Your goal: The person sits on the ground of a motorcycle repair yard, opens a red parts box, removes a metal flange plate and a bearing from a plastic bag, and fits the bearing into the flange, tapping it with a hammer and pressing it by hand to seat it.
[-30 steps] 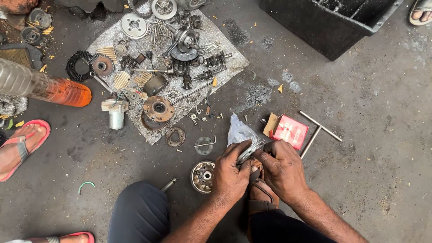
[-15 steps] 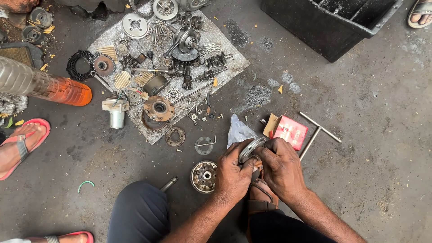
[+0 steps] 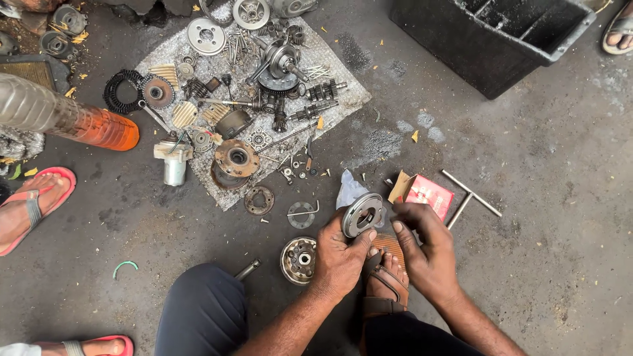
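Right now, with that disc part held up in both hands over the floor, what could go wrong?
1. The round metal plate is pinched only at its edge by the left hand and right hand; it might slip onto the sandalled foot below.
2. The clutch hub lies beside the knee and could get knocked.

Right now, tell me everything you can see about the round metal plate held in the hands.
The round metal plate is a grey, worn steel-looking disc with a central hole and smaller openings around it. It is held tilted on edge above the concrete floor. The left hand grips its lower rim; the right hand is at its right side, though actual contact cannot be told. A crumpled clear plastic bag lies just behind it, and a sandalled foot is below.
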